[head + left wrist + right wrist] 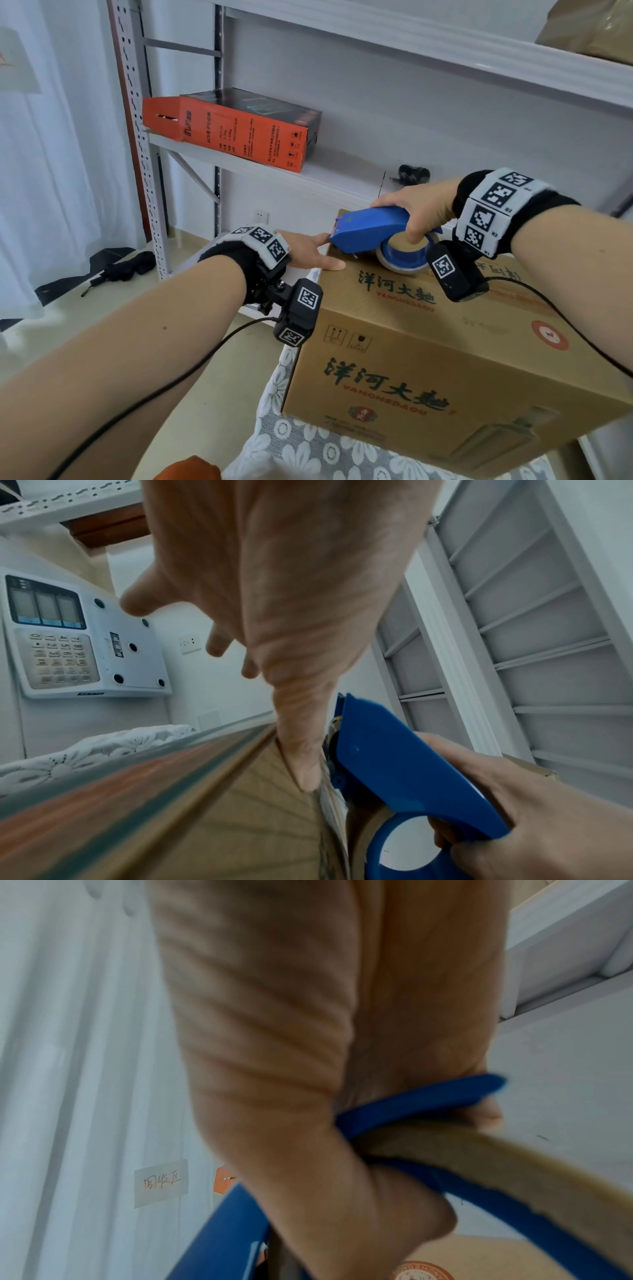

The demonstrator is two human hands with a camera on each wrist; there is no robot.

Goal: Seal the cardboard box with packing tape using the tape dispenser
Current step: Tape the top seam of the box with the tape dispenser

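- Head view shows the cardboard box (428, 342) on the lace-covered bench (308, 448), with the blue tape dispenser (370, 229) at its far top edge.
- Right hand (418, 209) wraps around the dispenser's handle; the tape roll (404, 255) sits just above the box top.
- Left hand (308, 251) lies flat with straight fingers, thumb pressing the box top just beside the dispenser's nose.
- Risk: if the thumb lifts early, the tape end may peel free; a skewed pull could miss the seam.

Blue tape dispenser (370, 229), tan cardboard box (411, 346) with green lettering, orange-and-black box (236, 132), white floral lace cloth (308, 448)
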